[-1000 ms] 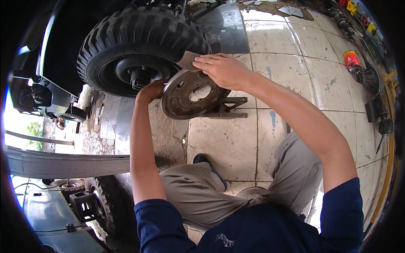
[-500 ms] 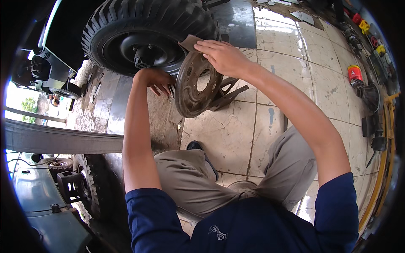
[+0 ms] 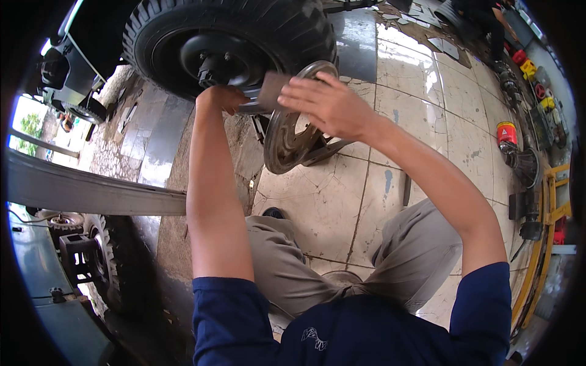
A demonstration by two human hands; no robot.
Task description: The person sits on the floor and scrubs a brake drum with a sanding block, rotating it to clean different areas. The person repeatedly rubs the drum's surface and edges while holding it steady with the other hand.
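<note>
Well, over at eight o'clock in the head view stands a green vehicle body, with a chunky tyre beside it. A grey beam runs in from nine o'clock toward the centre. At eleven, a big wheel fills the upper part, black, with its hub showing.

In front of its lower edge, between ten and eleven, is the person's left hand, wrist bent, fingers pointing toward three o'clock; whether they grip anything cannot be told. Just short of twelve sits a brown sheet, a little blurred, held by the fingers of the right hand, which reaches in from four o'clock and stretches over the disc. That metal disc is at twelve, above the centre, tilted and seen nearly edge-on, its middle hole partly behind the fingers. Whether the sheet touches it is unclear.

Just past one from the centre, a metal stand shows behind the disc, on the tiled floor. The person's right leg is at four. Another person, in dark clothes, bends between one and two. A red can stands before three, a yellow frame just after.
</note>
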